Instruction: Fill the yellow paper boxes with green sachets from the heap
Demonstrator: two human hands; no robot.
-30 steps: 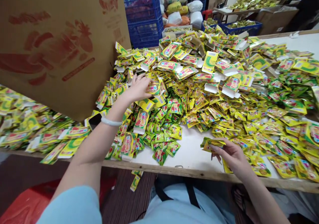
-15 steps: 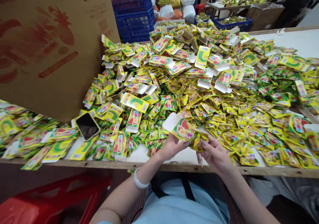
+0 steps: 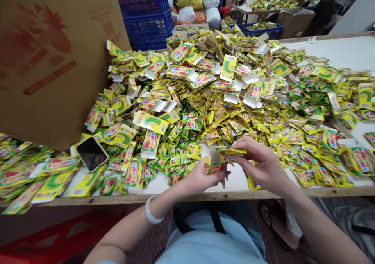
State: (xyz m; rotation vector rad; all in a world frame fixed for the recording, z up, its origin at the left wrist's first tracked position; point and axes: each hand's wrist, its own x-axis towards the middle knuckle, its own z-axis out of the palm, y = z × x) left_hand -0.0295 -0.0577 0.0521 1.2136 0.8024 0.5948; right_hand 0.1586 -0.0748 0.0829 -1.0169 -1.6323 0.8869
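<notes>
My left hand (image 3: 197, 178) is closed around a small open candy box (image 3: 214, 167), yellow and green with red print, over the table's front edge. Its white flap stands up at the back. In my right hand (image 3: 260, 164), a yellow candy packet (image 3: 236, 151) is pinched between thumb and fingers, at the mouth of the box. Whether more than one packet is in that pinch, I cannot tell. Behind the hands lie loose yellow packets (image 3: 231, 127) and, to the left, green packets (image 3: 175, 154). Many similar boxes (image 3: 150, 122) are heaped above them, several with flaps open.
A large printed carton (image 3: 58, 80) stands at the left, with a phone (image 3: 92, 154) beside its lower corner. Blue crates (image 3: 148, 29) and stuffed sacks (image 3: 187, 13) are stacked behind the white table (image 3: 351, 51). A red stool (image 3: 58, 232) is below left.
My right hand has risen and now holds a yellow packet flat at the box. The box has turned in my left hand, its opening now towards the right hand. The view has shifted slightly.
</notes>
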